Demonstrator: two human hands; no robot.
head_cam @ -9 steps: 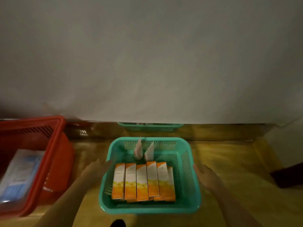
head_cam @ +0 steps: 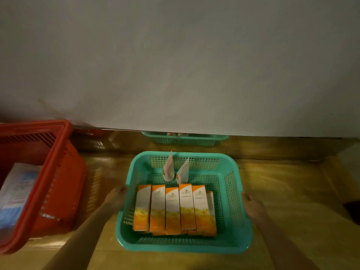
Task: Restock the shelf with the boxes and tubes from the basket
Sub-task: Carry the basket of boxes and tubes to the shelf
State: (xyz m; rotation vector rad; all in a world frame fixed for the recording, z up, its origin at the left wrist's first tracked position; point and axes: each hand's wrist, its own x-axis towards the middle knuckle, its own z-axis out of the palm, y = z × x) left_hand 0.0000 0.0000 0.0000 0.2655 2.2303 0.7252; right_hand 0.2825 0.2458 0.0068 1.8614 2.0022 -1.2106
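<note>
A teal plastic basket (head_cam: 183,248) sits on the wooden shelf surface (head_cam: 282,191) in front of me. Several orange-and-white boxes (head_cam: 172,209) lie side by side in it, with more beneath them. Two white tubes (head_cam: 169,168) stand upright against its far wall. My left hand (head_cam: 116,197) is at the basket's left rim with its fingers curled against it. At the right rim, my right hand (head_cam: 253,208) holds the basket's side.
A red basket (head_cam: 58,172) stands tilted at the left, holding a blue-and-white packet (head_cam: 17,191). A white panel (head_cam: 175,65) fills the view above. The glossy strip behind mirrors the teal basket as a reflection (head_cam: 185,140). Bare wood lies to the right.
Both hands have closed in from a little apart onto the teal basket's left and right sides. The view has drawn nearer to the basket.
</note>
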